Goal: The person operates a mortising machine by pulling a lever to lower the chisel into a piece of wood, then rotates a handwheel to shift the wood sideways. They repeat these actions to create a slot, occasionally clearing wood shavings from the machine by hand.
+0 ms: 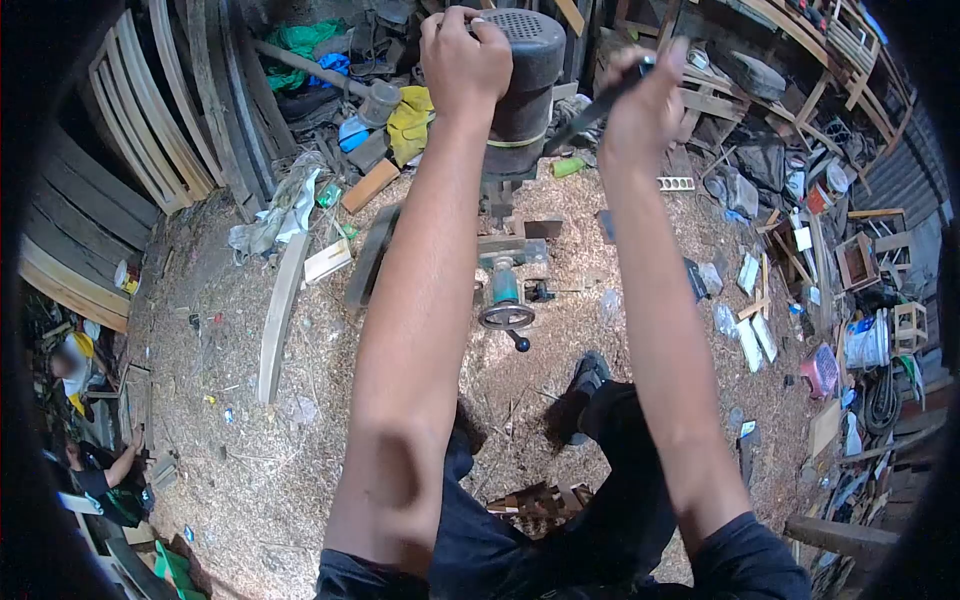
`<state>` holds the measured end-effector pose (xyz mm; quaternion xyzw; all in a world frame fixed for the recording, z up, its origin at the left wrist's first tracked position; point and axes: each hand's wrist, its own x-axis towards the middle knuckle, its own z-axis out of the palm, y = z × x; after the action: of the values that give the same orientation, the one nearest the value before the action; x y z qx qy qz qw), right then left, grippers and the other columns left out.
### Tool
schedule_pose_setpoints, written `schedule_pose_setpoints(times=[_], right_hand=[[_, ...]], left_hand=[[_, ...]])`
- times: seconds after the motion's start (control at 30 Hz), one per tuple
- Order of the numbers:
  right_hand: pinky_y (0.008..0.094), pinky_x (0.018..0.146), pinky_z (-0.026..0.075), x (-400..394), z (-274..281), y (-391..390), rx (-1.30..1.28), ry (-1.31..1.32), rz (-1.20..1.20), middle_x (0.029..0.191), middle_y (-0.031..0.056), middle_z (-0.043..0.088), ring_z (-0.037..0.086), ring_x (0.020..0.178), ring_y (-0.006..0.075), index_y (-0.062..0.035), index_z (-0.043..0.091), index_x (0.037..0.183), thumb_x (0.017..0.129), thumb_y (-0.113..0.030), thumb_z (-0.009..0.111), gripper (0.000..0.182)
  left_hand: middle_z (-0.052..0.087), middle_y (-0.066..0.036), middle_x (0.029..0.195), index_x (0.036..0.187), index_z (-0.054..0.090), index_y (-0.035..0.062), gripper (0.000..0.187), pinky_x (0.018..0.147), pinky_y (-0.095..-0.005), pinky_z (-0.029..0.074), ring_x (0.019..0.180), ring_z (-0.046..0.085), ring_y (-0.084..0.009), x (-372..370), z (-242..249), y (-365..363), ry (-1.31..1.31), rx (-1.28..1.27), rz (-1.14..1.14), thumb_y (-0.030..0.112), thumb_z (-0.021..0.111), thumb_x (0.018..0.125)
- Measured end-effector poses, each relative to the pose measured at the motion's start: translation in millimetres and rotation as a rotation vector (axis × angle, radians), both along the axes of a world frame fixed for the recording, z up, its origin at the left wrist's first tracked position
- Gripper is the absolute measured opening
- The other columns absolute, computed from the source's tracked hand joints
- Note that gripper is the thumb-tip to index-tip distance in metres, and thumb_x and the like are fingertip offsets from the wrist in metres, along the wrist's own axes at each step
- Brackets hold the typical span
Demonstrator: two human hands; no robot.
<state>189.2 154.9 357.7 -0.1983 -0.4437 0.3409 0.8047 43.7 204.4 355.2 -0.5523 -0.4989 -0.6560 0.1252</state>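
A dark cylindrical motor housing (520, 95) with a perforated top stands on a machine at the top middle. My left hand (468, 50) rests against the upper left side of the housing, fingers bent; whether it grips anything is hidden. To the right of the housing, my right hand (645, 105) is closed round a dark bar (595, 112) that slants down left towards the housing; the hand is blurred by motion. Below the housing are a teal machine part (505, 285) and a handwheel (507, 316) with a black knob.
Wood shavings cover the floor (240, 470). A curved plank (283, 320) and a wood block (370, 186) lie at the left. Two people (115, 485) (75, 365) are at the far left edge. Scrap wood and a pink basket (820, 371) are on the right.
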Motion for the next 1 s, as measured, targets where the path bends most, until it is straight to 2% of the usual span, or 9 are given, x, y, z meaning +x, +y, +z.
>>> schedule_pose_setpoints(times=[0.1, 0.23, 0.33, 0.5, 0.67, 0.83, 0.9, 0.93, 1.0], right_hand=[[0.0244, 0.068, 0.041, -4.1, 10.1, 43.7, 0.169, -0.108, -0.047, 0.075, 0.0037, 0.054, 0.050, 0.071, 0.0121, -0.0034, 0.052, 0.088, 0.091, -0.066, 0.031, 0.066], [0.0269, 0.074, 0.045, -5.4, 18.5, 88.5, 0.289, -0.268, -0.222, 0.085, 0.0034, 0.060, 0.054, 0.076, 0.0111, -0.0008, 0.056, 0.105, 0.097, -0.038, 0.052, 0.039], [0.0323, 0.061, 0.041, -6.2, 45.7, 101.6, 0.226, -0.429, -0.313, 0.072, 0.0072, 0.055, 0.051, 0.063, 0.0177, -0.0015, 0.055, 0.095, 0.098, -0.028, 0.045, 0.029], [0.0411, 0.072, 0.048, 5.8, 71.7, 176.8, 0.195, -0.778, -0.394, 0.083, 0.0194, 0.063, 0.062, 0.082, 0.0367, 0.0000, 0.052, 0.111, 0.096, -0.020, 0.049, 0.025], [0.0371, 0.079, 0.049, 10.5, 54.5, 215.2, -0.061, -1.068, -0.440, 0.104, 0.0229, 0.066, 0.064, 0.096, 0.0344, 0.0003, 0.062, 0.113, 0.090, -0.025, 0.061, 0.034], [0.0341, 0.077, 0.047, 10.1, 7.3, 241.9, -0.125, -0.699, -0.156, 0.094, 0.0130, 0.069, 0.062, 0.086, 0.0205, 0.0036, 0.064, 0.108, 0.088, -0.044, 0.062, 0.052], [0.0272, 0.078, 0.046, 18.6, -19.9, 244.1, -0.128, -0.670, -0.127, 0.095, 0.0065, 0.068, 0.058, 0.084, 0.0114, 0.0009, 0.063, 0.112, 0.095, -0.033, 0.056, 0.039], [0.0321, 0.069, 0.048, 24.4, -40.8, 254.8, -0.022, -0.704, -0.345, 0.086, 0.0124, 0.069, 0.059, 0.070, 0.0177, 0.0007, 0.067, 0.100, 0.091, -0.050, 0.055, 0.053], [0.0351, 0.081, 0.047, 31.0, -77.8, 219.7, -0.185, -0.586, -0.399, 0.099, 0.0195, 0.068, 0.064, 0.092, 0.0251, -0.0008, 0.065, 0.111, 0.089, -0.042, 0.060, 0.047]], left_hand=[[0.062, -0.023, 0.100, 0.093, 0.065, 0.0022, 0.027, 0.090, -0.0429, 0.044, 0.101, 0.056, -0.0385, -1.0, 2.6, 7.2, -0.047, 0.029, 0.022, 0.019, 0.046, 0.083], [0.062, -0.022, 0.102, 0.093, 0.065, 0.0023, 0.027, 0.090, -0.0416, 0.044, 0.101, 0.056, -0.0378, -3.0, 8.9, 7.4, -0.036, -0.020, 0.025, 0.020, 0.047, 0.082], [0.062, -0.020, 0.100, 0.092, 0.065, 0.0024, 0.025, 0.089, -0.0408, 0.045, 0.100, 0.057, -0.0359, -6.0, 15.5, 13.2, 0.013, 0.054, 0.030, 0.019, 0.050, 0.081], [0.061, -0.019, 0.104, 0.099, 0.064, 0.0016, 0.028, 0.090, -0.0395, 0.044, 0.098, 0.058, -0.0348, -7.4, 29.8, 4.5, 0.092, 0.042, -0.046, 0.023, 0.052, 0.085], [0.057, -0.022, 0.101, 0.100, 0.058, -0.0016, 0.029, 0.085, -0.0432, 0.045, 0.097, 0.057, -0.0373, 0.9, 43.4, -8.8, -0.088, -0.093, -0.097, 0.025, 0.051, 0.089], [0.062, -0.020, 0.094, 0.089, 0.060, -0.0018, 0.026, 0.081, -0.0425, 0.047, 0.088, 0.059, -0.0374, -12.5, 29.0, 4.8, 0.102, 0.279, 0.100, 0.021, 0.046, 0.087], [0.053, -0.020, 0.118, 0.120, 0.049, -0.0027, 0.039, 0.096, -0.0378, 0.038, 0.109, 0.053, -0.0291, -28.8, -1.8, -19.8, 0.113, 0.274, -0.040, 0.027, 0.044, 0.096], [0.053, -0.020, 0.116, 0.118, 0.049, -0.0041, 0.037, 0.095, -0.0397, 0.037, 0.108, 0.051, -0.0309, -32.2, -26.5, -29.3, 0.013, 0.298, -0.055, 0.025, 0.045, 0.095], [0.052, -0.020, 0.114, 0.116, 0.048, -0.0044, 0.033, 0.094, -0.0408, 0.036, 0.109, 0.049, -0.0314, -37.4, -82.3, -55.1, -0.205, 0.186, -0.036, 0.021, 0.047, 0.095]])
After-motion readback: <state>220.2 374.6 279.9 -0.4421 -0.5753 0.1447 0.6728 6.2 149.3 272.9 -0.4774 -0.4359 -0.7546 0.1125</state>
